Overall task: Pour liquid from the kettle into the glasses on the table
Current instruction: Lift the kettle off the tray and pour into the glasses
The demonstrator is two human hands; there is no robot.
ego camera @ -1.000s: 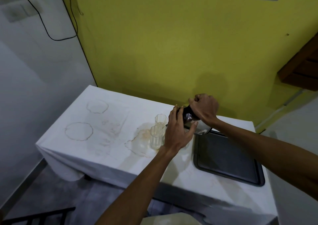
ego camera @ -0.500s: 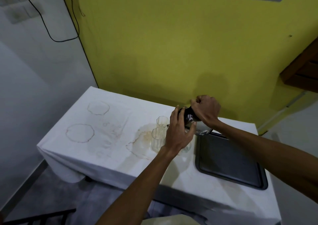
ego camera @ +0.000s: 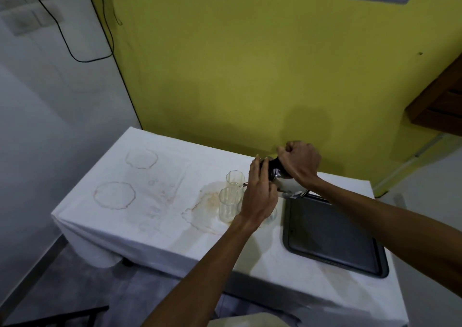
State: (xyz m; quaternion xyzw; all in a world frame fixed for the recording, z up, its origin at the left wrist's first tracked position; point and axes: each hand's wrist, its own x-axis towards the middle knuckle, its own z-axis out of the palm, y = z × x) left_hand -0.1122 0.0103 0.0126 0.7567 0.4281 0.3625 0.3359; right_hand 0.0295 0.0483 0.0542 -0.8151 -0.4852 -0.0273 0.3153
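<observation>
A shiny metal kettle [ego camera: 287,185] with a black lid is tilted to the left above the white-clothed table [ego camera: 160,216]. My right hand [ego camera: 301,162] grips its handle from above. My left hand [ego camera: 260,194] presses flat against the kettle's lid and front. The small spout tip sits over a group of clear glasses: a far glass [ego camera: 234,177], a nearer glass [ego camera: 228,205], and a third glass [ego camera: 271,215] mostly hidden behind my left wrist. Whether liquid is flowing cannot be made out.
A dark rectangular tray [ego camera: 332,239] lies on the table right of the glasses. Brown ring stains [ego camera: 115,196] mark the cloth at the left. A yellow wall rises directly behind the table, and a wooden shelf [ego camera: 442,101] juts out at the upper right.
The kettle has tilted slightly further toward the glasses and both hands have shifted a little with it. The glasses have not moved.
</observation>
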